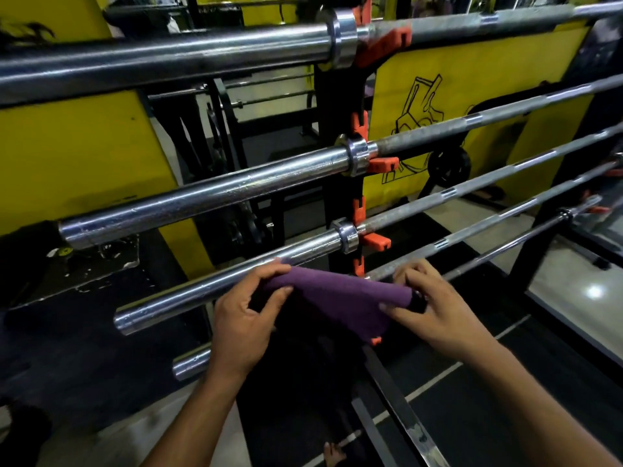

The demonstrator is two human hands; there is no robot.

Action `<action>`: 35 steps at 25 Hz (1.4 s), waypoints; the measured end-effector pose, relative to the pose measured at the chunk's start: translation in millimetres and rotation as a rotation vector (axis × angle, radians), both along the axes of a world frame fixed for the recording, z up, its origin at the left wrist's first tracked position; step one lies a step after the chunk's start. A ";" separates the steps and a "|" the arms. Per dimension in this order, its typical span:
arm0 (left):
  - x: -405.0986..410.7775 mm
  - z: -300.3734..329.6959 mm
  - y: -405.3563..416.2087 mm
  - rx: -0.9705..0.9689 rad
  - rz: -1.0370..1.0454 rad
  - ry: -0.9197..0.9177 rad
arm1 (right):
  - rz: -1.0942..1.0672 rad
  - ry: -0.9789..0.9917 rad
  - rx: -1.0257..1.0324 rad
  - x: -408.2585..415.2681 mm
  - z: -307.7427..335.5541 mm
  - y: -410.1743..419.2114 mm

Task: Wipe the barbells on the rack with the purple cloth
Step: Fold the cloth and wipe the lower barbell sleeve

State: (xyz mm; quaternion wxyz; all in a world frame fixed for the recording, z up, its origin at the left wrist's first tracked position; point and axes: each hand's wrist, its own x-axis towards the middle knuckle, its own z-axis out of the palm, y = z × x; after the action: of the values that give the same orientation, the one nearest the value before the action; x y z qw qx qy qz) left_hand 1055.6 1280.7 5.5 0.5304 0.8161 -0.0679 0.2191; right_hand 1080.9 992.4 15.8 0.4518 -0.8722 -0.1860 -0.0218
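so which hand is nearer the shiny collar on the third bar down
Left. The left hand grips the purple cloth just below-left of that collar; the right hand holds the cloth's other end, farther to the right.

Black rack (337, 106) carries chrome barbells (209, 193) on orange hooks (379, 239).
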 end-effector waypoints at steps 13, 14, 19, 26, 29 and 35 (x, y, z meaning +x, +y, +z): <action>88.2 85.0 33.5 0.679 0.001 -0.211 | -0.382 0.096 0.944 43.6 101.4 34.4; 96.3 96.6 44.2 0.784 0.016 -0.304 | -0.342 -0.064 0.855 53.2 117.9 35.3; 136.7 122.0 88.7 1.298 -0.282 -0.355 | -0.387 -0.661 -0.056 139.3 129.2 65.0; 152.4 120.1 102.0 1.180 -0.372 -0.265 | -0.332 -0.685 -0.564 185.0 89.6 81.3; 157.2 123.3 104.0 1.105 -0.404 -0.191 | -0.352 -0.811 -0.553 180.8 71.6 71.2; 160.8 130.4 104.9 0.998 -0.450 -0.082 | -0.331 -0.804 -0.634 174.0 72.3 66.6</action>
State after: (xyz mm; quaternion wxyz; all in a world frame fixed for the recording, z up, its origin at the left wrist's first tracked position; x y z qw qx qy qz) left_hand 1216.4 1385.6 135.9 0.1095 0.9249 -0.3568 0.0730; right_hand 1255.0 1059.1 88.1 0.0500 -0.9063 -0.2021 -0.3678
